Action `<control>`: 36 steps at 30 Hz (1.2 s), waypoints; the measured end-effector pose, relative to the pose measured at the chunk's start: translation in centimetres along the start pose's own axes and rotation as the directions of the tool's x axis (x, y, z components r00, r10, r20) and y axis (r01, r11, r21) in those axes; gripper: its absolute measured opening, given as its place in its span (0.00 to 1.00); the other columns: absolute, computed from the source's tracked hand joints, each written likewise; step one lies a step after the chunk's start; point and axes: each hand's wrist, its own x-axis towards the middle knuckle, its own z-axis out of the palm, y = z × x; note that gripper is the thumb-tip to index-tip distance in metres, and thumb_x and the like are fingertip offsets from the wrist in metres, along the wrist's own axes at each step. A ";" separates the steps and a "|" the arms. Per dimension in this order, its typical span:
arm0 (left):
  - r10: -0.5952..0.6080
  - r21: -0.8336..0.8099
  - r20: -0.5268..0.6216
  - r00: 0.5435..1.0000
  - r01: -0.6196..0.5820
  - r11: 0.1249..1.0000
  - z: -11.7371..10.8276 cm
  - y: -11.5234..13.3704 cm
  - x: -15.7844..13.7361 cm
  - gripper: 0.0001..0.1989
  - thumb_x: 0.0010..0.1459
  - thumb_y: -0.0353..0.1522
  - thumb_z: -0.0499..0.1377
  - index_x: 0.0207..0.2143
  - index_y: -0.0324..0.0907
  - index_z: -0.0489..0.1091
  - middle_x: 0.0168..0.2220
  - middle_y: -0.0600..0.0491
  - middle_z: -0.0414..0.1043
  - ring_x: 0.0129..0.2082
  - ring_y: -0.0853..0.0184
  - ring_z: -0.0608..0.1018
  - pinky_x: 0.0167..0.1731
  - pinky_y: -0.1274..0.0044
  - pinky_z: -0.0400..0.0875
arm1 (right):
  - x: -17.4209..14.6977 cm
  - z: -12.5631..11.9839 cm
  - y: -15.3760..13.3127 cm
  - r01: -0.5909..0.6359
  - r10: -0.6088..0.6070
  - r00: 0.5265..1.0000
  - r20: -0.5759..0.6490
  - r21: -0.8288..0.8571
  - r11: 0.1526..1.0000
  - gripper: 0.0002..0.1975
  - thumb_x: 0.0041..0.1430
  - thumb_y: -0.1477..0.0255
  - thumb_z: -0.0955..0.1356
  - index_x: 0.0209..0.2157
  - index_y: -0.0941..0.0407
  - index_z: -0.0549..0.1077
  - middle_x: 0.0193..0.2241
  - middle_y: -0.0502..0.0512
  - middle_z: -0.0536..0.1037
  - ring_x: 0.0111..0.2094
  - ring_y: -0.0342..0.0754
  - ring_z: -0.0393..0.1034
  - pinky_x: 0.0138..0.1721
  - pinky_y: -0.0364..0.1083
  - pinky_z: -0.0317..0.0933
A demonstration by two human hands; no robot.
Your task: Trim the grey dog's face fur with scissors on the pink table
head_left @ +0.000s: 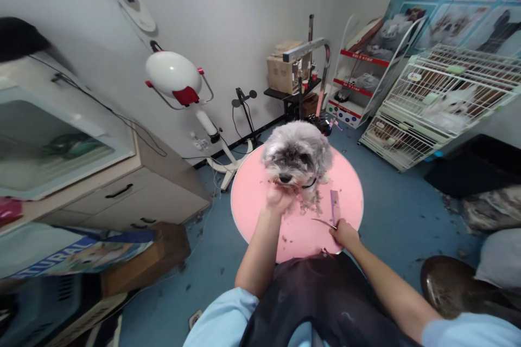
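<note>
A grey, fluffy dog (298, 146) is on the round pink table (252, 200), facing me. My left hand (279, 199) cups the dog's chin from below, its fingers partly hidden by the fur. In my right hand (345, 234) is a pair of scissors (324, 223), the blades pointing left over the tabletop. A purple comb (334, 203) reaches back from beside my right hand; whether the fingers also hold it I cannot tell. Loose hair clippings (311, 203) lie in front of the dog.
Behind the dog rises a metal grooming arm (305, 47). A white and red dryer (174, 73) stands on a wheeled base to the left. Stacked wire cages (411, 103) with a white animal inside are at right. Cabinets (118, 195) line the left side; hair dots the blue floor.
</note>
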 end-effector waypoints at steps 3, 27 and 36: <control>-0.008 0.033 -0.024 1.000 0.009 0.999 1.1 -0.5 0.2 0.04 0.58 0.31 0.68 0.31 0.42 0.76 0.31 0.50 0.80 0.31 0.64 0.79 0.27 0.76 0.71 | 0.4 1.0 0.5 -0.072 0.075 0.997 -0.020 0.100 0.992 0.18 0.64 0.63 0.71 0.49 0.60 0.75 0.46 0.69 0.84 0.48 0.58 0.81 0.43 0.48 0.68; 0.035 -0.068 -0.097 0.995 -0.042 0.997 4.1 -2.6 -1.7 0.06 0.67 0.27 0.62 0.35 0.39 0.77 0.30 0.49 0.78 0.28 0.65 0.77 0.28 0.76 0.69 | -14.1 -28.9 -4.2 0.450 -0.941 -0.049 -0.335 -0.848 0.278 0.12 0.71 0.74 0.65 0.37 0.48 0.78 0.25 0.46 0.78 0.31 0.47 0.64 0.57 0.52 0.52; 0.023 -0.081 -0.019 1.000 -0.025 0.996 2.4 -2.6 -1.0 0.05 0.57 0.26 0.69 0.36 0.39 0.76 0.30 0.50 0.80 0.27 0.65 0.78 0.25 0.77 0.71 | -12.0 -24.6 -2.8 0.570 -0.810 -0.030 -0.586 -0.675 0.468 0.07 0.68 0.71 0.68 0.39 0.50 0.80 0.26 0.48 0.78 0.30 0.47 0.66 0.58 0.54 0.53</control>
